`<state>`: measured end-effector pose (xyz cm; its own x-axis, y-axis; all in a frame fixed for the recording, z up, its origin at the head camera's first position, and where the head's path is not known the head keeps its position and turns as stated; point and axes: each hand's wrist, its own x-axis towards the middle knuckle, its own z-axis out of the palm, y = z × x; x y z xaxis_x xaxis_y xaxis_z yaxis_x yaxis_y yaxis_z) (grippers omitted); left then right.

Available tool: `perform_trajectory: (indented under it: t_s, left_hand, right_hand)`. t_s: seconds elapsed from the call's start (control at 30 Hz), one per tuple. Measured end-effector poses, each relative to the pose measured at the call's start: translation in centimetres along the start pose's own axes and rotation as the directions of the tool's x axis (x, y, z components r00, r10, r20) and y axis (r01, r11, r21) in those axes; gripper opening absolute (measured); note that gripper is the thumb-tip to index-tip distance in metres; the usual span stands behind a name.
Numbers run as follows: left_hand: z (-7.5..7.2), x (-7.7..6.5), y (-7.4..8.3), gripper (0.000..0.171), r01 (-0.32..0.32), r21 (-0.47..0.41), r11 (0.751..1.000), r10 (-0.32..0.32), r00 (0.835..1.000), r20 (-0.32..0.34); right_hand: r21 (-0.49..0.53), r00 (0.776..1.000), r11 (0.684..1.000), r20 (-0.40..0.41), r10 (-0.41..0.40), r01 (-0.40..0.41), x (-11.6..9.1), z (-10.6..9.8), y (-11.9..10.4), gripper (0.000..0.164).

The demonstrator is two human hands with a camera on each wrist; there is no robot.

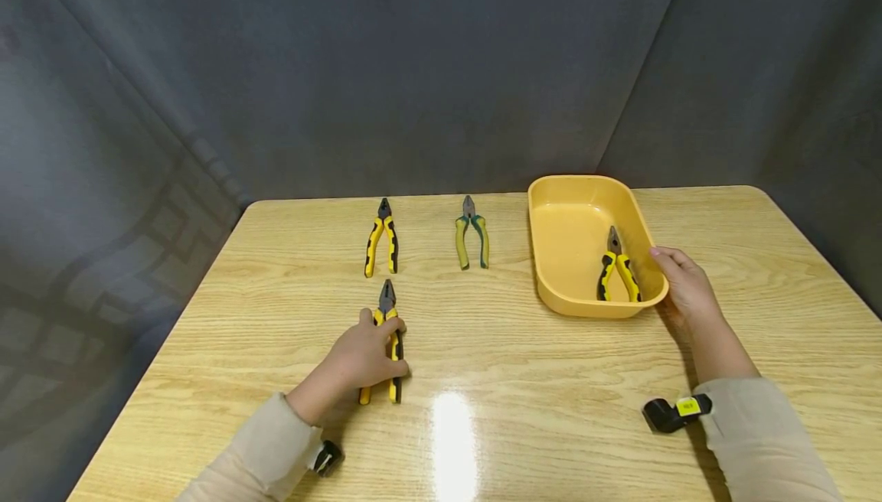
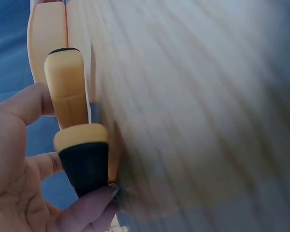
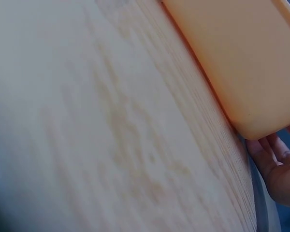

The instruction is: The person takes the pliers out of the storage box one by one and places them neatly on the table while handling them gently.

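In the head view my left hand (image 1: 365,350) lies over the near pair of combination pliers (image 1: 388,297), which have yellow and black handles and rest on the table. The left wrist view shows my thumb and fingers on both sides of the plier handles (image 2: 66,89), gripping them. My right hand (image 1: 689,288) holds a yellow plastic bin (image 1: 579,307) at its right near corner, thumb at the rim and fingers against the outer wall. Inside that bin lies a pair of yellow and black pliers (image 1: 615,240). The right wrist view has the bin's wall (image 3: 246,67) with my fingers at its corner.
Beyond my left hand, another pair of yellow and black pliers (image 1: 383,211) lies on the wooden table (image 1: 537,395). To its right are green-handled diagonal cutters (image 1: 462,243). A dark cloth curtain (image 1: 427,73) hangs behind the table's far edge.
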<state>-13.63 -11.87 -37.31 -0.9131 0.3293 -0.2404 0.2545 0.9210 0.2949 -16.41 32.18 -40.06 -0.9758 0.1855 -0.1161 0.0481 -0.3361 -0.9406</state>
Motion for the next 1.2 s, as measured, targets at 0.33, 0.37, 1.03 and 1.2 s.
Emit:
perform_trajectory:
  t_s: [0.33, 0.37, 1.03, 1.2]
  left_hand:
    - [-0.12, -0.09, 0.33, 0.054, 0.009, 0.012, 1.000, -0.009, 1.000, 0.013]
    - [-0.14, -0.12, 0.36, 0.054, 0.010, 0.014, 1.000, -0.010, 1.000, 0.013]
    - [-0.27, -0.04, 0.39, 0.051, 0.005, 0.026, 1.000, -0.006, 1.000, 0.026]
    - [-0.20, -0.08, 0.42, 0.053, 0.003, 0.026, 1.000, -0.004, 0.999, 0.032]
  right_hand:
    - [-0.019, 1.000, 1.000, 0.023, 0.018, -0.018, -0.54, 0.42, -0.69, 0.005]
    - [-0.015, 1.000, 1.000, 0.023, 0.021, -0.021, -0.54, 0.43, -0.72, 0.006]
    - [-0.009, 1.000, 1.000, 0.029, 0.000, 0.000, -0.03, -0.10, -0.20, 0.009]
    - [0.015, 1.000, 1.000, 0.021, 0.017, -0.017, -0.20, 0.12, -0.41, 0.006]
